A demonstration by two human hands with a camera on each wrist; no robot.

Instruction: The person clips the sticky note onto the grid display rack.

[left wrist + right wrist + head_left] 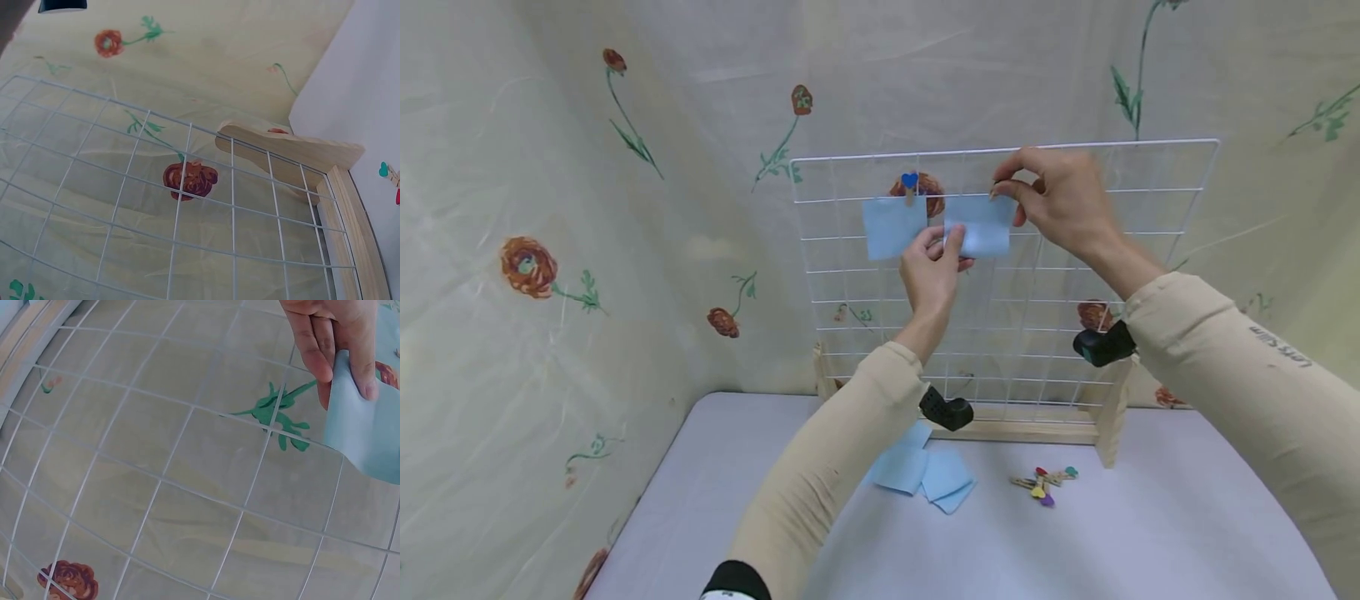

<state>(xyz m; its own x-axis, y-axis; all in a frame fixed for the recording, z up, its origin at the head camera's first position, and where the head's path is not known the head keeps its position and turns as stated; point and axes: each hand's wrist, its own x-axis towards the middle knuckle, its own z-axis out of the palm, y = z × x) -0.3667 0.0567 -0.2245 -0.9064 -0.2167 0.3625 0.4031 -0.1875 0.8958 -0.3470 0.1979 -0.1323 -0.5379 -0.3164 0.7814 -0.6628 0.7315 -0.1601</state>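
Observation:
A wire grid panel (1000, 287) stands upright in a wooden base. On its upper part hangs a blue paper sheet (891, 232) under a clothespin (910, 187) with a blue heart. To the right, my left hand (928, 271) pinches a second blue sheet (988, 229) by its lower left corner, against the grid; the right wrist view shows this sheet (362, 428) bending outward between thumb and fingers. At the sheet's upper right corner, my right hand (1063, 196) pinches a small wooden clothespin (993, 192), mostly hidden by the fingers.
Several blue sheets (943, 477) lie loosely stacked on the white table (737, 492) before the grid. Right of them is a small pile of clothespins (1041, 492) with coloured hearts. The grid's wooden foot (1112, 417) sticks out forward. Flower-printed cloth (700, 125) hangs behind.

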